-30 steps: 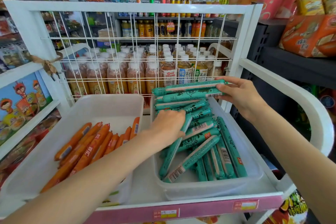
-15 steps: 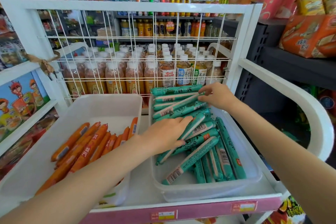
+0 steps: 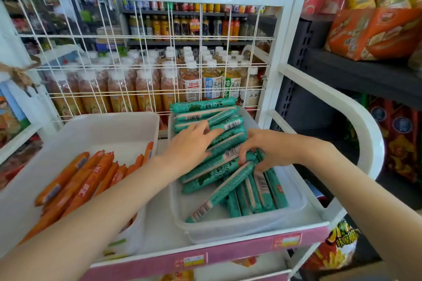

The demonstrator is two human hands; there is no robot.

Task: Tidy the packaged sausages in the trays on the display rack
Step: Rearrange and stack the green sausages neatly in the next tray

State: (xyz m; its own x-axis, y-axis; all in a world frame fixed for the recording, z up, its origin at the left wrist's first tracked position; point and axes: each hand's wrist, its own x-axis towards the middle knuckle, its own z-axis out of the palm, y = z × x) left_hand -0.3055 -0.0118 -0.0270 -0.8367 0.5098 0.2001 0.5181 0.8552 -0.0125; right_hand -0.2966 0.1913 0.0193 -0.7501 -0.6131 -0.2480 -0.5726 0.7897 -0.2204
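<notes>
1. Display rack [image 3: 290,36], white with a wire-grid back, carrying two trays side by side on its top shelf; work confined to the right-hand tray [image 3: 294,207], a clear tub on the shelf's right half
2. Green sausages [image 3: 219,171] filling that tray: a neat crosswise stack at the back, a slanted heap in the middle, a lengthwise row at the front right. Best done by turning the slanted ones crosswise and sliding them back against the stack, a few at a time, so nothing rolls over the low rim
3. Left hand [image 3: 189,143] laid flat on the heap, fingers nearly straight and pressing down, gripping nothing; good as a brake while the other hand shifts packs
4. Right hand [image 3: 269,150] low at the heap's right end, fingers curled down among the packs, apparently pinching one or two, though the fingertips are hidden and the hold cannot be told for sure. Better to lift by the end and swing than to drag, since packs beneath are loose
5. Left tray [image 3: 96,125], white and deeper, just beside the clear one, holding orange sausages [image 3: 86,182] lying slantwise, judged not yet tidied
6. Wire grid close behind the back stack, limiting how far packs can be pushed; bottles [image 3: 191,82] standing beyond it, out of the way
7. Pink shelf edge [image 3: 228,255] with price tags along the front
</notes>
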